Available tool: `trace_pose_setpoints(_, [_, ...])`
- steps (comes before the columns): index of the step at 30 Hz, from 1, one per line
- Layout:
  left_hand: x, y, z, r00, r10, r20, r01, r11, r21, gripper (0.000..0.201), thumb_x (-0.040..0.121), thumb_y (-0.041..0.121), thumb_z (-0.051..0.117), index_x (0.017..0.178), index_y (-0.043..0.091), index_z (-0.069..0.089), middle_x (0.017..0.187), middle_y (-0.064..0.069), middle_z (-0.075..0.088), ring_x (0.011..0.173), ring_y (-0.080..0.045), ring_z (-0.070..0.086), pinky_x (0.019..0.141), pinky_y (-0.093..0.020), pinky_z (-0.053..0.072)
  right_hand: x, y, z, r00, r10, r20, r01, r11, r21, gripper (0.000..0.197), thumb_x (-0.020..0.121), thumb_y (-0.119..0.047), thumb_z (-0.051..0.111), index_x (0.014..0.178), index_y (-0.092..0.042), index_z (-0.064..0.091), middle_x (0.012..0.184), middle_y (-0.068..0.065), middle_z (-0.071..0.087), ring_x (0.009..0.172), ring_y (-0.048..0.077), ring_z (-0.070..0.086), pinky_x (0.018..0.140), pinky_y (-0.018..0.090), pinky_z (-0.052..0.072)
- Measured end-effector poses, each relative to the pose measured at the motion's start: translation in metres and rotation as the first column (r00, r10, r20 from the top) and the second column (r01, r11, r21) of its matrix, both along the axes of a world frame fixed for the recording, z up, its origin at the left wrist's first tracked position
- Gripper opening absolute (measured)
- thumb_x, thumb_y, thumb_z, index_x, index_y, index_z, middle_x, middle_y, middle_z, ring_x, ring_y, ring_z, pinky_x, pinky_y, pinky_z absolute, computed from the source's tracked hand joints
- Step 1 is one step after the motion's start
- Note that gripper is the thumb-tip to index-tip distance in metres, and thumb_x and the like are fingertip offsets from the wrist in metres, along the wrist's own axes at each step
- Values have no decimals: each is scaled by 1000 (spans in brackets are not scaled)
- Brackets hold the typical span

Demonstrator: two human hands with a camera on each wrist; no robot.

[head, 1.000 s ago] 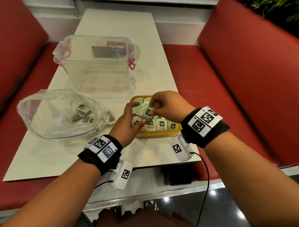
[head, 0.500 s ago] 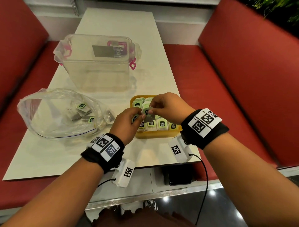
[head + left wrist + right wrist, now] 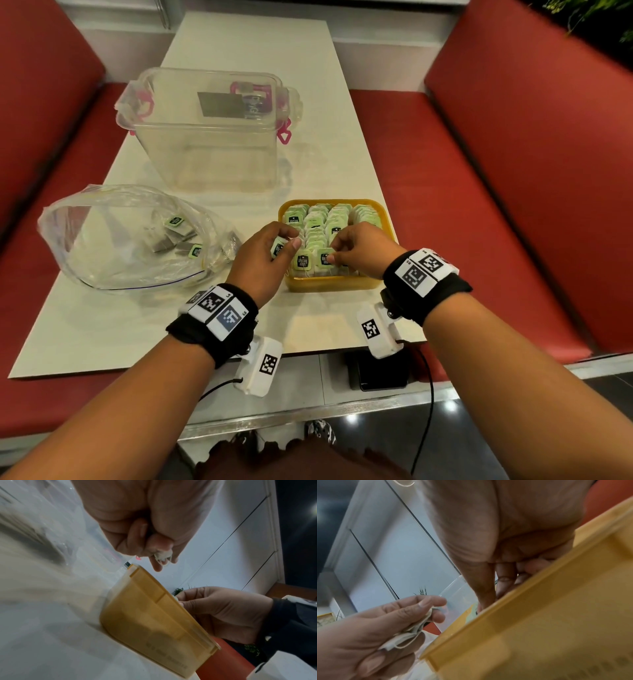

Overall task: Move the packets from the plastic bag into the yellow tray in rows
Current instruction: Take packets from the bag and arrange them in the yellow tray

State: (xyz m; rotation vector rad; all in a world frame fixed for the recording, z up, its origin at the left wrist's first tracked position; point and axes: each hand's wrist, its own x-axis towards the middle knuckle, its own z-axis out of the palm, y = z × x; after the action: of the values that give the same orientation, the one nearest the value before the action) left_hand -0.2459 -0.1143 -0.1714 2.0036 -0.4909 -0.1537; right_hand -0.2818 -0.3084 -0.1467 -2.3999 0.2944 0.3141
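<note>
Yellow tray (image 3: 329, 283) sits on the white bench (image 3: 137, 325), right under my fingers, and it is almost full of green packets (image 3: 337, 222) standing in rows. My left hand (image 3: 263, 263) is at the tray's left edge. Its fingers (image 3: 412, 609) are curled and pinch a small bunch of packets (image 3: 409, 632), with thin strings looping out of the grip. My right hand (image 3: 359, 250) is over the front row. Its thumb and fingers (image 3: 337, 245) pinch the top of one packet (image 3: 323, 258) that stands in that row, just beside another packet with a dark label (image 3: 302, 262).

Left of my left fingers lies the clear plastic bag (image 3: 113, 240), mouth open, touching the bench. A few packets in the bag (image 3: 178, 236) lie flat inside it. Past my fingers, farther up the bench, stands a clear box (image 3: 212, 137) with pink clips. Red seats (image 3: 513, 171) run along both sides of the bench.
</note>
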Motion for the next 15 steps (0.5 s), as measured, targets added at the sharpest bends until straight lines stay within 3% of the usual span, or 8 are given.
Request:
trace_pose_setpoints(3, [0, 2, -1, 1000, 3, -21, -3, 1000, -15, 23, 93, 36, 59, 113, 24, 56, 104, 8, 62, 94, -15, 60, 74, -27, 44, 1, 3, -3, 1000, 11, 6, -11, 1000, -14, 16, 81, -23, 76, 86, -18, 62, 72, -3, 60, 60, 9, 53, 62, 23, 44])
trace_pose_setpoints(7, [0, 6, 0, 998, 6, -69, -7, 1000, -25, 45, 86, 48, 64, 123, 37, 42, 105, 7, 59, 91, -21, 60, 69, -40, 51, 4, 4, -6, 1000, -6, 17, 8, 993, -117, 25, 76, -28, 79, 94, -20, 64, 73, -7, 59, 67, 9, 55, 56, 21, 38])
trace_pose_setpoints(10, [-2, 7, 4, 995, 2, -101, -8, 998, -57, 60, 75, 46, 77, 120, 42, 37, 101, 1, 60, 84, -17, 63, 69, -36, 53, 5, 6, -2, 994, -53, 94, 67, 986, -152, 34, 76, -31, 78, 104, -22, 61, 77, -4, 58, 70, 13, 56, 62, 26, 42])
trace_pose_setpoints(13, [-3, 6, 5, 994, -8, -113, 1, 998, -61, 69, 69, 42, 83, 118, 44, 35, 104, -2, 61, 84, -15, 65, 73, -32, 53, 6, 15, 13, 963, -76, 257, 79, 997, -1, 21, 81, -33, 73, 96, -20, 66, 73, -4, 59, 60, 10, 54, 59, 25, 43])
trace_pose_setpoints(15, [-3, 5, 5, 993, -22, -114, 14, 998, -64, 71, 68, 41, 84, 119, 42, 35, 105, -1, 62, 88, -18, 64, 75, -33, 52, 5, 25, 28, 963, -22, 267, -4, 995, 98, 17, 83, -35, 71, 91, -20, 70, 72, -5, 60, 57, 7, 53, 55, 23, 41])
